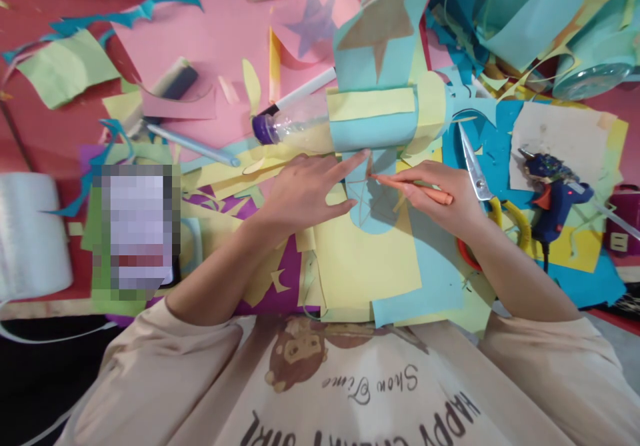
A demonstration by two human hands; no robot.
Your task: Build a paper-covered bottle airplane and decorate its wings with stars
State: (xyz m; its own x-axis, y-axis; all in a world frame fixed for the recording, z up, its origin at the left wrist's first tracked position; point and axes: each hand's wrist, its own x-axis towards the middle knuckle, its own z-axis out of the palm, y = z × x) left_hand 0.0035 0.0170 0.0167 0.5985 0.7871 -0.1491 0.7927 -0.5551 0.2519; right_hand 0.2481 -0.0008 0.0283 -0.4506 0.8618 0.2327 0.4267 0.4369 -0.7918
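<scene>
My right hand grips an orange crayon-like pencil, its tip on a rounded light blue paper piece. Drawn lines, partly star-shaped, show on that piece. Fingers spread, my left hand rests at the piece's left side, with the index finger pressing near its upper part. Beneath lies a yellow paper sheet. Just above my hands, a plastic bottle with a purple cap lies on its side, wrapped in light blue and yellow paper. Behind it stands light blue paper with a brown star.
Scissors with yellow and red handles lie right of my right hand, near a blue glue gun on paper. A phone-like blurred object and a white roll are at left. Markers, including a white one, and paper scraps cover the table.
</scene>
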